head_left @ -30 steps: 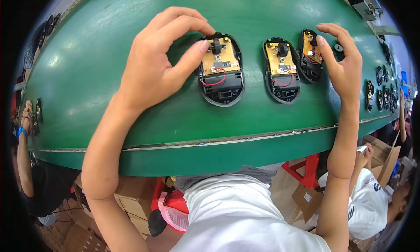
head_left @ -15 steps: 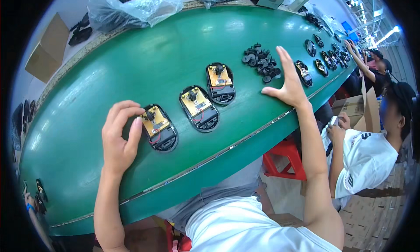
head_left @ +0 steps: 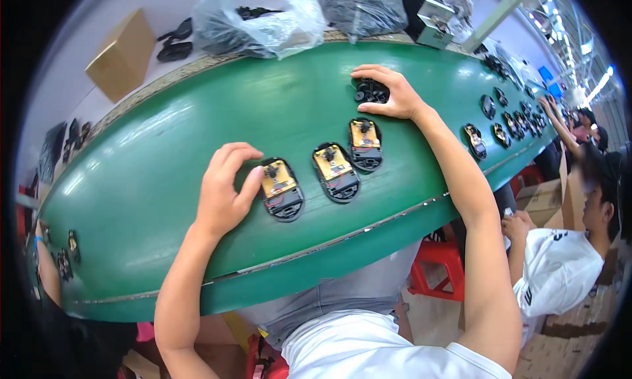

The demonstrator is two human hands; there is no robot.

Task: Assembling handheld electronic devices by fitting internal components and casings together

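Left hand [head_left: 227,191], one: is poising beside the upper left edge of the nearest mouse base [head_left: 282,189]; thumb and fingers are standing apart, contact impossible to tell.

Right hand [head_left: 400,99], one: is cupping a heap of small black wheels [head_left: 370,94], thumb and fingers spreading around its sides; whether any wheel is being pinched cannot be told.

Mouse bases, black, open, with tan circuit boards, three: all are lying on the green table [head_left: 164,181]; the middle base [head_left: 336,173] and the farthest base [head_left: 365,144] are sitting just beside each other, between the hands.

Cardboard box [head_left: 124,56], one, and clear plastic bag [head_left: 263,27], one: are standing beyond the table's far edge.

Red stool [head_left: 444,270], one: is standing below the near edge.
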